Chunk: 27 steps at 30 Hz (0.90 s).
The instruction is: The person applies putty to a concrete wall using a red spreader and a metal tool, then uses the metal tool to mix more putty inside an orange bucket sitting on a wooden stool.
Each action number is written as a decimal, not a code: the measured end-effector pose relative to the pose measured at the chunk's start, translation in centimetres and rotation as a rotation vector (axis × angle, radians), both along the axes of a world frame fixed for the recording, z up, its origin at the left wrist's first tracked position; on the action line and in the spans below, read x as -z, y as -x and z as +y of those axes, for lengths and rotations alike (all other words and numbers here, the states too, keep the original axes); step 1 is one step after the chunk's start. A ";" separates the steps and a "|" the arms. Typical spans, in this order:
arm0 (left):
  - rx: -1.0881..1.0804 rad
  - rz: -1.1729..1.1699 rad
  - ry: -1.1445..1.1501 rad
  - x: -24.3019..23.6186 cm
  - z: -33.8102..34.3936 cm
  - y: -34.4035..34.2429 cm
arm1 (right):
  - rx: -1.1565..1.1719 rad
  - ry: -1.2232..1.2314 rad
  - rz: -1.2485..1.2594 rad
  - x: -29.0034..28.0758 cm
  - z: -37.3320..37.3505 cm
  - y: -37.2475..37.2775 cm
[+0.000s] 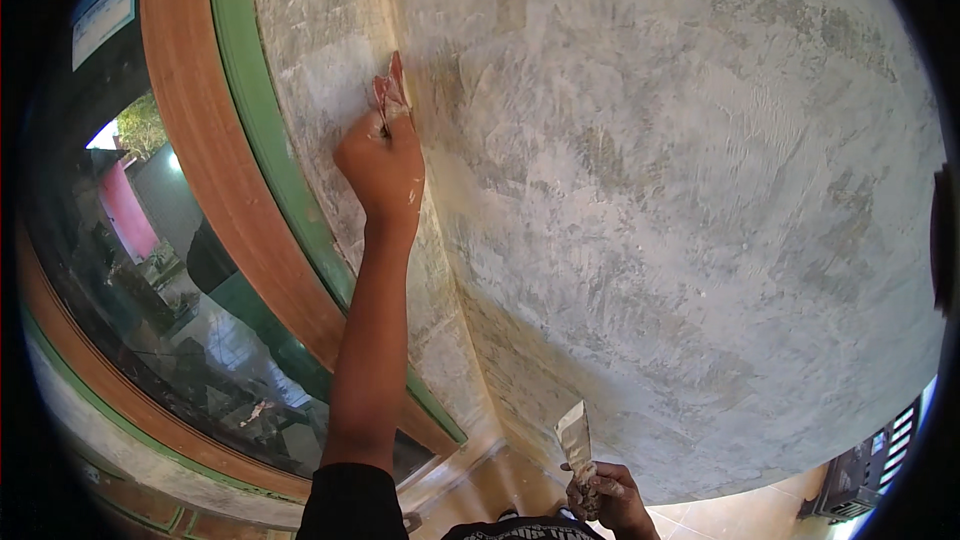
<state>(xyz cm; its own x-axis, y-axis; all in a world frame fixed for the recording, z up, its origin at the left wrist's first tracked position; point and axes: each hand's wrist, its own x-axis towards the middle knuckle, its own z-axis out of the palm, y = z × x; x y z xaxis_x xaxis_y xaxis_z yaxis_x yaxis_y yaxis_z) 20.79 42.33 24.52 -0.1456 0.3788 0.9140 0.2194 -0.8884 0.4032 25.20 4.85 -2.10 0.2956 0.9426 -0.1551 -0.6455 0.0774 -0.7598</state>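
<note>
My left hand [385, 155] is raised to the inner corner of the wall, its fingers closed round a small, reddish folded piece [390, 88]. That piece has pale smears and pointed edges, and it touches or nearly touches the corner; its exact kind is unclear. White specks dot my left wrist. Low down, in front of my body, my right hand [618, 496] grips a putty knife [573, 432], blade up, its handle caked with filler. Patchy grey and white skim coat covers the broad wall [640, 200] on the right. A narrow strip of wall [315, 70] lies left of the corner.
A window with a wooden frame [205, 140] and green trim [245, 90] stands close on the left, its glass [200, 320] reflecting the surroundings. Tiled floor [510, 480] shows below. A dark slatted object [870, 465] stands at the lower right.
</note>
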 end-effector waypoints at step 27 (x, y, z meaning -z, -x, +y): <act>-0.120 0.081 -0.155 1.7 -1.7 -1.0 | -0.092 0.051 0.110 1.8 -2.3 -3.5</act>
<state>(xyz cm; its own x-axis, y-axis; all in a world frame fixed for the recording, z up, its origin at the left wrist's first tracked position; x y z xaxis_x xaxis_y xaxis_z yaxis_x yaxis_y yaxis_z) 21.82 40.58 22.80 -0.1049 0.2169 0.9705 0.3534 -0.9041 0.2402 28.75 2.51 -3.94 0.1870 0.9550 -0.2302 -0.7280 -0.0226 -0.6852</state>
